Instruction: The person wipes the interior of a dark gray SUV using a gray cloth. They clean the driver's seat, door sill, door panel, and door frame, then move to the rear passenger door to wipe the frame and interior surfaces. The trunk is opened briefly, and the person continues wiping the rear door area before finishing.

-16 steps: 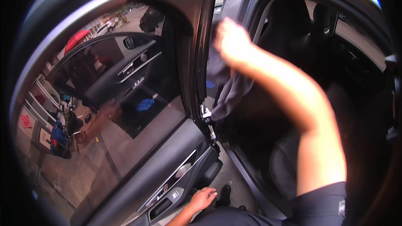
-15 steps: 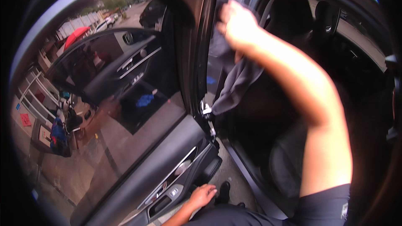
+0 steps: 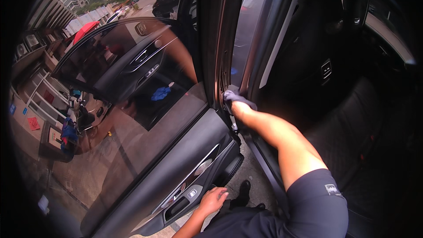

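Note:
My right hand (image 3: 239, 107) holds a grey cloth (image 3: 238, 98), which covers most of its fingers. The cloth is at the lower part of the car's door pillar, by the hinge side of the open door (image 3: 185, 152). Below it a light-coloured metal fitting (image 3: 234, 125) shows. My left hand (image 3: 213, 200) lies beside the door's inner panel, near the window switch (image 3: 192, 193). Its fingers stretch out loosely with nothing in them.
To the right are a black seat back (image 3: 304, 31) and a dark rear seat (image 3: 348, 141). The door sill (image 3: 269, 172) runs along the opening. The window glass (image 3: 145, 101) reaches above the door panel. My shoe (image 3: 245, 187) is on the ground below.
My right hand has come down along the pillar with the cloth, from high up to near the hinge. The cloth is now bunched rather than hanging. My left hand has hardly moved.

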